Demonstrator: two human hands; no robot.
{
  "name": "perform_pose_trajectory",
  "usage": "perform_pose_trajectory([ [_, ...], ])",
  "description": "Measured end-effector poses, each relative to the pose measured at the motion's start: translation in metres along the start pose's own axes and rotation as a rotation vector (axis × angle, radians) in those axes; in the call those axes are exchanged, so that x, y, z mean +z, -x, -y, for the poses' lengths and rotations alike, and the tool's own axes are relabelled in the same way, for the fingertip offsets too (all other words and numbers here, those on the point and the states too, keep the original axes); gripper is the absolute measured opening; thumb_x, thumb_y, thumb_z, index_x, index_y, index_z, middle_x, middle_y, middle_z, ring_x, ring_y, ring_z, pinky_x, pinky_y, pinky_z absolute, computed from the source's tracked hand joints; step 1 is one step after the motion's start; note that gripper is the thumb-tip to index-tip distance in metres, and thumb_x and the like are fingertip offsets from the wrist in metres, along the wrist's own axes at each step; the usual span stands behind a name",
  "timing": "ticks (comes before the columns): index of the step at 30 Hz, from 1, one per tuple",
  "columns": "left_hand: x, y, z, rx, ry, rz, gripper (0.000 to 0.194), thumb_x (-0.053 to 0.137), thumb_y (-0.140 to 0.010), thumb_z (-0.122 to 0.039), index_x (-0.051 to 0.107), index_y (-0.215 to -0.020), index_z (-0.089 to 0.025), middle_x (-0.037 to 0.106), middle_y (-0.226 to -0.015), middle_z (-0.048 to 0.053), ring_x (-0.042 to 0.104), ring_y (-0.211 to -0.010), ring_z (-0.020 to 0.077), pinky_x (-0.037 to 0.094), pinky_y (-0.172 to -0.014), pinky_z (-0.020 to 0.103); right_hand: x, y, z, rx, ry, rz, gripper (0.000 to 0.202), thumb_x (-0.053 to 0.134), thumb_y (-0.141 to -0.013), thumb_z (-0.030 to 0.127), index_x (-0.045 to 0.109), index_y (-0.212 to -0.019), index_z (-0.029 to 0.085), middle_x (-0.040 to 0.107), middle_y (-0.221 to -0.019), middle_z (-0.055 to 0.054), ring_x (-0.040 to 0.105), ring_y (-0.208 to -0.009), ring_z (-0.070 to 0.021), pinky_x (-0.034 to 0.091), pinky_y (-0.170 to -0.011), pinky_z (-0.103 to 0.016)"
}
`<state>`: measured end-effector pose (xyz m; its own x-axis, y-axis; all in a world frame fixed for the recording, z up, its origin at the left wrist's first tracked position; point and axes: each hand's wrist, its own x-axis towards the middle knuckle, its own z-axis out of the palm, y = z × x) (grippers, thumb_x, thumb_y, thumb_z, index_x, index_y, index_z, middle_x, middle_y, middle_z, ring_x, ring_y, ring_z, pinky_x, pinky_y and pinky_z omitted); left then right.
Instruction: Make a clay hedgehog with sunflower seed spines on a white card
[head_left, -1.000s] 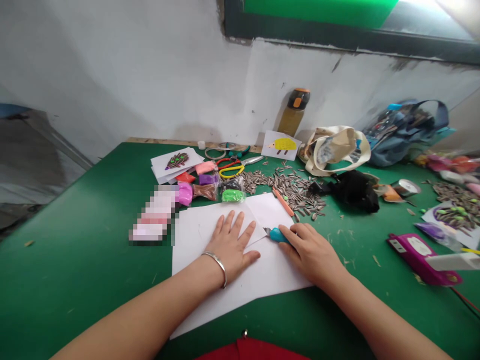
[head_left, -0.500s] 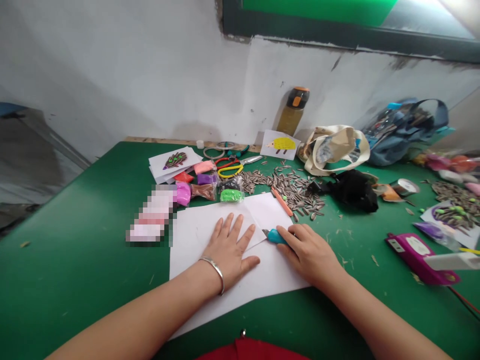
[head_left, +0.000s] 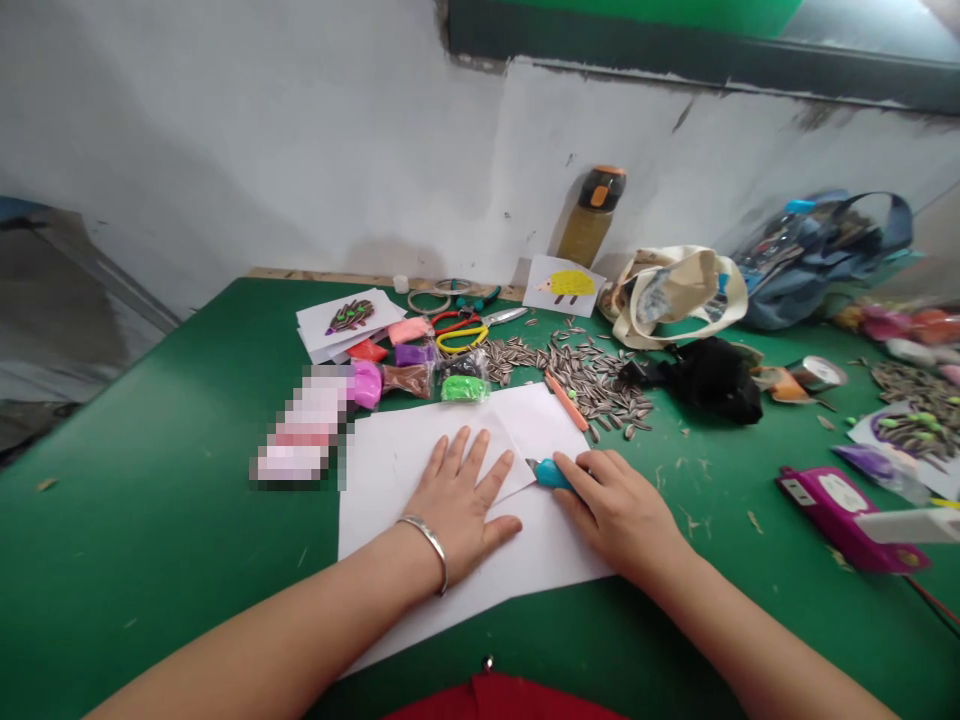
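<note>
Sheets of white paper (head_left: 375,500) lie on the green table in front of me. My left hand (head_left: 461,495) rests flat on a smaller piece of the paper, fingers spread. A silver bangle (head_left: 427,540) circles that wrist. In my right hand (head_left: 619,500) is a blue-handled utility knife (head_left: 553,473), gripped low over the paper. Its blade tip sits at the right edge of the smaller piece, close to my left fingertips. Just past the paper's far right corner is an orange craft knife or pen (head_left: 567,402), whose kind I cannot tell.
Bagged coloured clay (head_left: 464,388), yellow-handled scissors (head_left: 461,339) and a pile of sunflower seeds (head_left: 600,385) lie beyond the paper. A bottle (head_left: 591,215) and a cream tote bag (head_left: 675,300) stand by the wall. At right sits a magenta glue-gun-like device or power strip (head_left: 844,515).
Both hands and the knife stay almost in place on the paper. The camera view has shifted slightly.
</note>
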<state>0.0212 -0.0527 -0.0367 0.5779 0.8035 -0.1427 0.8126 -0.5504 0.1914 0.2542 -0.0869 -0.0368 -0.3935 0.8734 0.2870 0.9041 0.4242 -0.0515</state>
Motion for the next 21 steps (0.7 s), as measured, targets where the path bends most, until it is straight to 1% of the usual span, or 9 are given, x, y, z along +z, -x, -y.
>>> perform_pose_trajectory([
  [7, -0.001, 0.0, 0.0, 0.004, 0.004, 0.028, 0.071, 0.039, -0.085, -0.064, 0.026, -0.146, -0.03, 0.014, -0.156, 0.01, 0.002, -0.142, 0.0363, 0.004, -0.113, 0.055, 0.001, 0.003, -0.006, 0.019, 0.011, -0.005, 0.037, 0.047, -0.092, 0.034, 0.059, -0.12, 0.012, 0.058, -0.093, -0.011, 0.051, -0.087, -0.0233, 0.046, -0.078, -0.036],
  [13, 0.0, 0.001, 0.001, -0.007, -0.005, -0.003, 0.072, 0.041, -0.085, -0.063, 0.027, -0.146, -0.029, 0.016, -0.156, 0.01, 0.004, -0.142, 0.0367, 0.004, -0.113, 0.055, 0.005, -0.011, -0.004, -0.018, 0.014, -0.01, 0.036, 0.047, -0.092, 0.033, 0.059, -0.12, 0.014, 0.059, -0.092, -0.011, 0.052, -0.085, -0.022, 0.046, -0.079, -0.036],
  [17, -0.001, 0.001, 0.0, 0.014, -0.001, -0.016, 0.069, 0.039, -0.085, -0.064, 0.029, -0.145, -0.03, 0.018, -0.155, 0.008, 0.006, -0.142, 0.0364, 0.005, -0.112, 0.055, 0.004, -0.008, -0.005, -0.016, 0.015, -0.052, 0.034, 0.047, -0.092, 0.032, 0.059, -0.12, 0.015, 0.059, -0.092, -0.011, 0.053, -0.086, -0.022, 0.046, -0.077, -0.035],
  [21, 0.001, 0.001, -0.001, 0.003, -0.003, -0.024, 0.07, 0.04, -0.085, -0.063, 0.029, -0.145, -0.031, 0.019, -0.155, 0.007, 0.007, -0.142, 0.0366, 0.004, -0.112, 0.054, 0.005, -0.012, -0.003, -0.009, 0.023, -0.042, 0.034, 0.046, -0.092, 0.032, 0.059, -0.118, 0.015, 0.059, -0.091, -0.011, 0.052, -0.085, -0.022, 0.045, -0.078, -0.035],
])
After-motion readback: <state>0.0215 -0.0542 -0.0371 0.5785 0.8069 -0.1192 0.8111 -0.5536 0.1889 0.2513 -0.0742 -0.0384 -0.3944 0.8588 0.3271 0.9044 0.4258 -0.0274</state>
